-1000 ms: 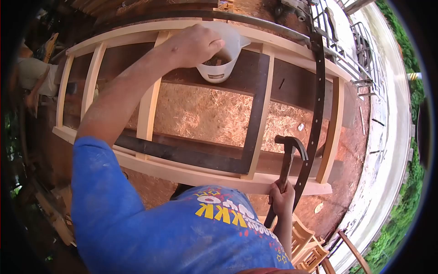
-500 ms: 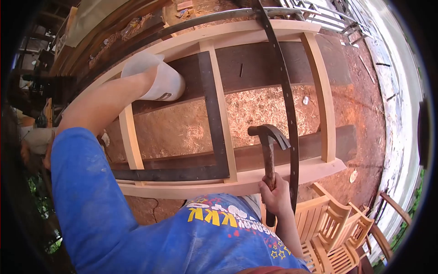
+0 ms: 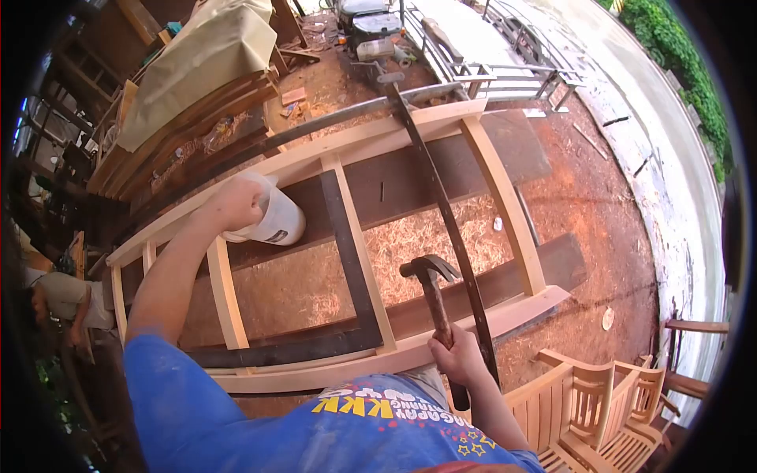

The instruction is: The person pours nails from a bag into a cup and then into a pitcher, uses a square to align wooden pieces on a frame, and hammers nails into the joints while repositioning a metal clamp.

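Observation:
A claw hammer point(image 3: 434, 296) is in my right hand point(image 3: 461, 356), gripped round its handle with the head up, over the near rail of a pale wooden frame point(image 3: 355, 236). My left hand point(image 3: 239, 202) is at the mouth of a translucent white plastic bucket point(image 3: 281, 218), its fingers curled; whatever they hold, if anything, is hidden. The bucket rests on a dark plank point(image 3: 410, 175) inside the frame. A dark metal angle piece point(image 3: 351, 264) lies along the frame's crosspiece and near rail. A long dark metal strip with holes point(image 3: 445, 205) crosses the frame beside the hammer.
Slatted wooden chairs point(image 3: 587, 394) stand at the lower right. Wood shavings point(image 3: 418, 244) cover the ground beneath the frame. A cream sheet point(image 3: 201, 71) covers stacked timber at the upper left, and a motorcycle point(image 3: 374, 27) stands behind. Another person point(image 3: 71, 298) is at the left edge.
My left hand has come up out of the bucket to its mouth. The head view has shifted, showing more of the background. My right hand still holds the hammer.

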